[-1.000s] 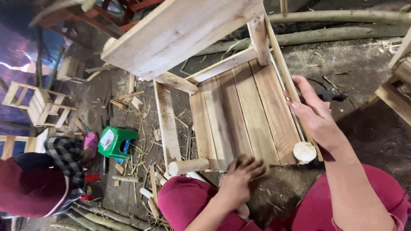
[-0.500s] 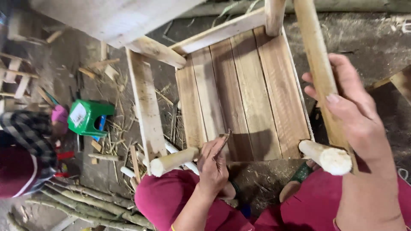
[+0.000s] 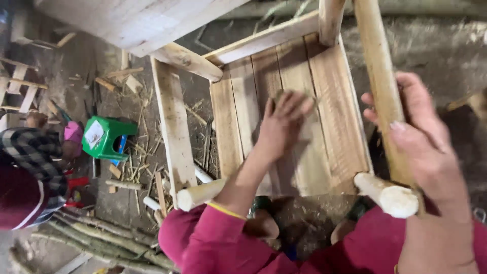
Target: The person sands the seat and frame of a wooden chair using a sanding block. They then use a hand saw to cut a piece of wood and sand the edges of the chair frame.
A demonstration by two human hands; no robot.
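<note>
Chair [image 3: 324,152] lies between hands: left hand [image 3: 281,124] pressed flat on slats, right hand [image 3: 423,147] gripping leg [image 3: 378,91].

You're in a rough woodworking workshop: a raw-plank chair frame [image 3: 284,116], peeled poles [image 3: 101,238] stacked on the dirt floor [image 3: 446,50], offcuts [image 3: 119,81] and shavings scattered about.

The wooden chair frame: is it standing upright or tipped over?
Tipped over. The chair frame lies with its slatted panel facing the camera and its round legs pointing at the person, whose right hand grips one.
</note>
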